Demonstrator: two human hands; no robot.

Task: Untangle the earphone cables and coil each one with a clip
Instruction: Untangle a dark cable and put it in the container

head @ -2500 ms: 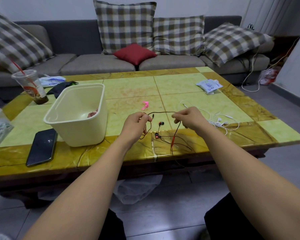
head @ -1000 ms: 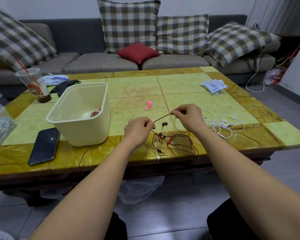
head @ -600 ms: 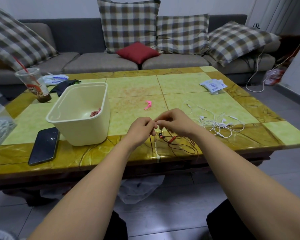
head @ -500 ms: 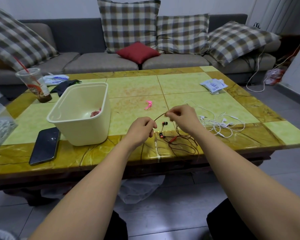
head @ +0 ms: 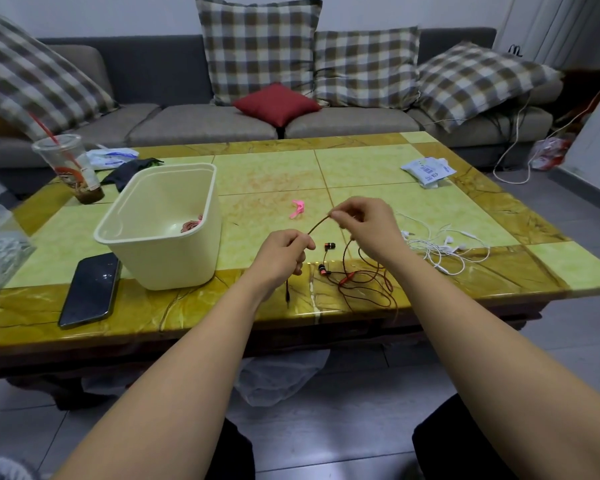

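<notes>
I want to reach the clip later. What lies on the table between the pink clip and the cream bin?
Nothing: in the head view, bare green tabletop separates the pink clip and cream bin.

1. The room is lit softly and evenly, not very bright.
2. A small white glare shines on the glossy table [head: 312, 299] near its front edge.
3. The edges bend outward, and the left pillow [head: 39, 81] looks blurry.

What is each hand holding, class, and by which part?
Both hold the red-brown earphone cable: the left hand and right hand pinch one stretch of cord between them; its earbuds and the remaining loops lie on the table.
</notes>
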